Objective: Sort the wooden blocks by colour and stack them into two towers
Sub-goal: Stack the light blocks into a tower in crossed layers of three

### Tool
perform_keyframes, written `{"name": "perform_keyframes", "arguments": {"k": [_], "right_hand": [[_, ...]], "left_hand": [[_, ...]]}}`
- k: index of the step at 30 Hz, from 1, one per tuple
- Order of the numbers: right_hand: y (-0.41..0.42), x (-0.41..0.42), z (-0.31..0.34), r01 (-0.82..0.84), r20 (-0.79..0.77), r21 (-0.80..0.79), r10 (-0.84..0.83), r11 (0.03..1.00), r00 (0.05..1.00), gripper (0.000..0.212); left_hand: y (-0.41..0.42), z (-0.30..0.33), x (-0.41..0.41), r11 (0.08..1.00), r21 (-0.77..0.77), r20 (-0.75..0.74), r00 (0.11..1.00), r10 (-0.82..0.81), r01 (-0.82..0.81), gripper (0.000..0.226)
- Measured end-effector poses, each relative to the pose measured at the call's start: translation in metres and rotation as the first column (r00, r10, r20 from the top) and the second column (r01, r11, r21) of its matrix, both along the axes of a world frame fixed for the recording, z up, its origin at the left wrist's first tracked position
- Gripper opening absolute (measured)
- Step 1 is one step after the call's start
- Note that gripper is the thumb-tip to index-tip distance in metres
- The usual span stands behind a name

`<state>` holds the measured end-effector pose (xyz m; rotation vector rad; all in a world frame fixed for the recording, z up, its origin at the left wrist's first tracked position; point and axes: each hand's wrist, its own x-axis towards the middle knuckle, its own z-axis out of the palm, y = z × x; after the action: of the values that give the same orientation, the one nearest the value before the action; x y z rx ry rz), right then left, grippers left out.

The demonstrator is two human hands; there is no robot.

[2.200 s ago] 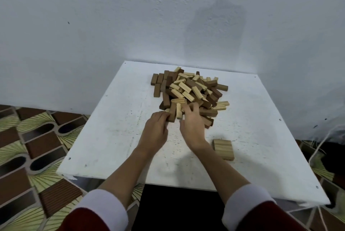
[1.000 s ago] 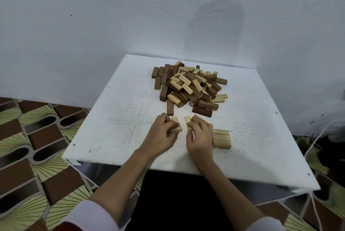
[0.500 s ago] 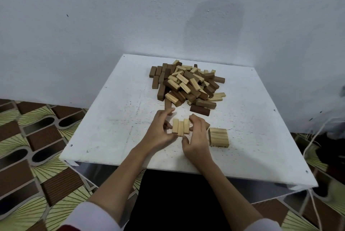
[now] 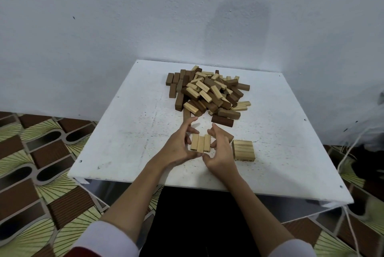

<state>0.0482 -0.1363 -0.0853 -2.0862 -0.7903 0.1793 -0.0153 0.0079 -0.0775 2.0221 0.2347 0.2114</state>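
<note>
Both hands' grip presses three pale blocks [image 4: 200,142] together: left hand [image 4: 180,147], right hand [image 4: 219,149]. A moment ago scattered, now a tidy row beside the first layer [image 4: 243,150].

— How do the person's hands sit?

— Both forearms reach forward, bare below white cuffs. The left hand [image 4: 178,148] and the right hand [image 4: 220,150] face each other, palms inward, thumbs nearly meeting at the near side.

— Fingers?

— Curved and spread, cupped rather than clenched; whether the fingertips press anything is hard to tell from this angle.
</note>
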Motion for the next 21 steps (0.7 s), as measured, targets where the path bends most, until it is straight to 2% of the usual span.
{"name": "perform_keyframes", "arguments": {"k": [8, 21], "right_hand": [[0.0003, 0.0024, -0.0029, 0.004, -0.003, 0.002, -0.004, 1.0, 1.0, 0.075], [-0.0019, 0.0047, -0.0043, -0.03, 0.006, 0.005, 0.03, 1.0, 1.0, 0.08]], "left_hand": [[-0.001, -0.0025, -0.0003, 1.0, -0.015, 0.011, 1.0, 0.0, 0.0, 0.096], [0.0, 0.0006, 0.0011, 0.999, 0.003, -0.025, 0.999, -0.035, 0.035, 0.1]]}}
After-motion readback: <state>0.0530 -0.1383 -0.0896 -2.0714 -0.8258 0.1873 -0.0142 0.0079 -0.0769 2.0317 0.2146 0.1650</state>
